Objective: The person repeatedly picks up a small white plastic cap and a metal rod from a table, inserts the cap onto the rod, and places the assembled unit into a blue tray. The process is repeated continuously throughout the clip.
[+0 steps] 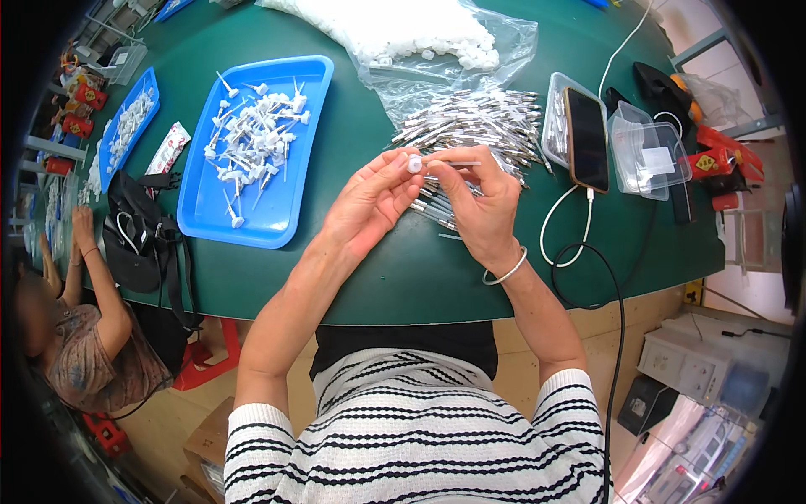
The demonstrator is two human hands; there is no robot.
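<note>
Between the fingertips of my left hand point(369, 197) is a small white plastic cap point(414, 165). My right hand point(483, 206) pinches a thin metal-and-white rod point(453, 163), its end right at the cap; whether it is inside the cap I cannot tell. Both hands are raised over the near part of the green table, in front of a heap of similar thin rods point(470, 122). Left of my hands, a blue tray point(239, 231) holds many white caps with thin stems point(252, 143). A clear plastic bag point(403, 29) of white caps lies at the far side.
Right of the rod heap, a phone point(586, 139) leans on a clear box point(556, 126), with a white cable below it. Another clear container point(646, 160) stands farther right. A black bag point(138, 231) lies at left, near a second blue tray point(126, 126). A co-worker point(101, 336) sits at left.
</note>
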